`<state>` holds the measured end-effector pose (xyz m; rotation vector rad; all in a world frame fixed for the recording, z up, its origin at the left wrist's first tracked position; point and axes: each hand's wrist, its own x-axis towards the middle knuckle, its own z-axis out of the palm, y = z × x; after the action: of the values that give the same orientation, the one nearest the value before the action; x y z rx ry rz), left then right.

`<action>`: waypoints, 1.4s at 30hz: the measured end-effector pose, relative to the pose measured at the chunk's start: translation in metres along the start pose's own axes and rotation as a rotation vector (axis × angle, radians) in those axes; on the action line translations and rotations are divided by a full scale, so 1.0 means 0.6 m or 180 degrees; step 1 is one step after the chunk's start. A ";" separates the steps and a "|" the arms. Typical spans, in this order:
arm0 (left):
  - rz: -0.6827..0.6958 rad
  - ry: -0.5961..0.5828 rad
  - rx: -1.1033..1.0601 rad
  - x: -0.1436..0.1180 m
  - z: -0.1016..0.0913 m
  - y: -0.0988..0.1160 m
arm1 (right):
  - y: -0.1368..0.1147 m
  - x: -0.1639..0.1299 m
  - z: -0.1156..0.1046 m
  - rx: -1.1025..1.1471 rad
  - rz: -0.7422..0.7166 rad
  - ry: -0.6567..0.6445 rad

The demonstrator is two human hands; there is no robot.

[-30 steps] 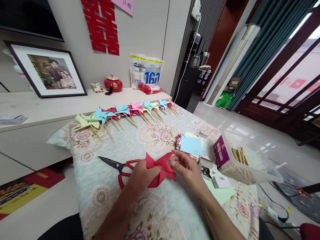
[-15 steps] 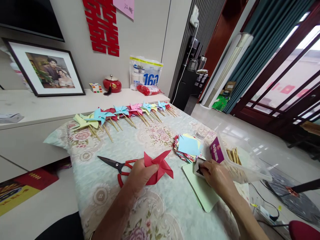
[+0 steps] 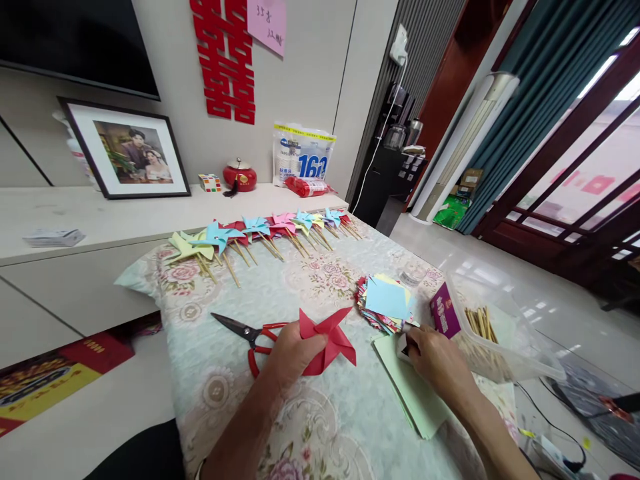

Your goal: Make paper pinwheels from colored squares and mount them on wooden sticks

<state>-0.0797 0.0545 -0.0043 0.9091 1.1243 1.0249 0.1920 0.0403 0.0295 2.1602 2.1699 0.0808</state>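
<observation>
Your left hand (image 3: pixel 293 350) pinches a red paper pinwheel (image 3: pixel 327 339) just above the flowered table (image 3: pixel 235 400), the grip narrow around its folded centre. Red-handled scissors (image 3: pixel 250 331) lie just left of that hand. Your right hand (image 3: pixel 435 357) reaches into a small white box (image 3: pixel 403 347), its fingertips hidden inside, so I cannot tell whether that grip holds anything. Just beyond it sit a stack of coloured paper squares (image 3: pixel 386 303) and a clear tub of wooden sticks (image 3: pixel 493 333). Far behind, a white bag (image 3: pixel 303 157) reads "162"; a pink note (image 3: pixel 267 23) carries handwriting too small to read.
</observation>
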 end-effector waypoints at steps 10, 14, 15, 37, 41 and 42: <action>-0.0038 -0.0010 0.0056 0.004 -0.001 -0.001 | 0.005 0.013 -0.006 0.0132 -0.0282 -0.0110; -0.0019 -0.0025 0.0055 0.005 -0.003 -0.005 | -0.001 0.010 -0.016 0.0121 -0.0370 -0.0121; -0.0028 -0.0033 0.0051 0.005 -0.003 -0.005 | -0.001 0.009 -0.018 0.0120 -0.0386 -0.0119; -0.0086 -0.0030 -0.0057 0.002 -0.003 -0.009 | 0.033 -0.019 -0.007 0.1884 0.0192 0.0441; -0.0131 0.0115 -0.0048 0.001 0.000 -0.007 | 0.013 -0.024 -0.015 0.3028 0.0300 0.0323; -0.0119 0.0164 -0.0061 0.001 0.001 -0.007 | 0.003 -0.024 -0.020 0.3486 0.0276 0.0195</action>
<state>-0.0785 0.0541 -0.0082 0.8475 1.1684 1.0318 0.1927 0.0263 0.0420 2.6872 2.4372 -1.3391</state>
